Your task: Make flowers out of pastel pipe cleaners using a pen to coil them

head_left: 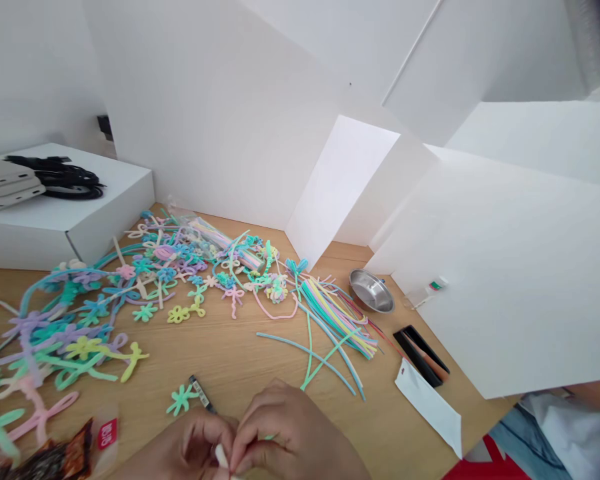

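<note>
Both hands meet at the bottom edge of the view. My left hand (193, 445) and my right hand (290, 433) pinch a small white piece (222, 457) between their fingertips; what it is I cannot make out. Just beyond the hands on the wooden table (240, 363) lie a mint green pipe-cleaner flower (181, 399) and a small dark tube (202, 393). A heap of pastel pipe-cleaner flowers and bows (130, 287) spreads over the left half of the table. A bundle of straight pipe cleaners (337, 313) lies right of centre.
A small steel bowl (371, 291) sits near white foam boards (520, 273) on the right. A black tray with tools (423, 357) and a white packet (430, 407) lie nearby. A white box (65, 213) with cables stands at left. A snack wrapper (60, 457) lies bottom left.
</note>
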`<state>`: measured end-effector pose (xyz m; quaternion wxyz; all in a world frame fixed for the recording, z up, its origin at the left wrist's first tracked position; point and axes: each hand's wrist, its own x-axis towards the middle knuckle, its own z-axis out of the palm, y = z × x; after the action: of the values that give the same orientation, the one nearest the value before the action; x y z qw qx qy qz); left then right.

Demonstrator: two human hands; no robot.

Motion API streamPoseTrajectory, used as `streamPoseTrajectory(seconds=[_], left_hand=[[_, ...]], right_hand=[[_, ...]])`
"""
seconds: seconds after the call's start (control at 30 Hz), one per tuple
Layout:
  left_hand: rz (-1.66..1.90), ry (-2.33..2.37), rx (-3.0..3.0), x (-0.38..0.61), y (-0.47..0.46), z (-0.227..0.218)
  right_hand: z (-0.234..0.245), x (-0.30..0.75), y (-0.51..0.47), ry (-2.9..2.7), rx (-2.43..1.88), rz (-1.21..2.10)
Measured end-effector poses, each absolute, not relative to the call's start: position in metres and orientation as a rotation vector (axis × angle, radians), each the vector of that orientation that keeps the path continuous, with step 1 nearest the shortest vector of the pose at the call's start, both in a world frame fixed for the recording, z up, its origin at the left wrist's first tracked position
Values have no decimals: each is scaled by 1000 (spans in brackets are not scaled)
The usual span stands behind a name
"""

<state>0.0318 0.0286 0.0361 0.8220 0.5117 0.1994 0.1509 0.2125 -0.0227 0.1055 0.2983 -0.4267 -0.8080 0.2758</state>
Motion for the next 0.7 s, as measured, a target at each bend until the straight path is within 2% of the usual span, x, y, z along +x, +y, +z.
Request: streamPoseTrajectory(seconds=[0.17,0.27,0.37,0.7], left_hand=[[186,401,1137,25,32,30],[261,477,1138,26,34,33],[365,582,1143,31,34,36],[394,759,1179,32,30,62]], right_hand=[[88,208,-29,-2331,-1086,186],[85,201,-35,-2242,-1245,-55],[89,198,-37,-2147,-1391,-46],[83,201,-36,-2098,-1352,212]])
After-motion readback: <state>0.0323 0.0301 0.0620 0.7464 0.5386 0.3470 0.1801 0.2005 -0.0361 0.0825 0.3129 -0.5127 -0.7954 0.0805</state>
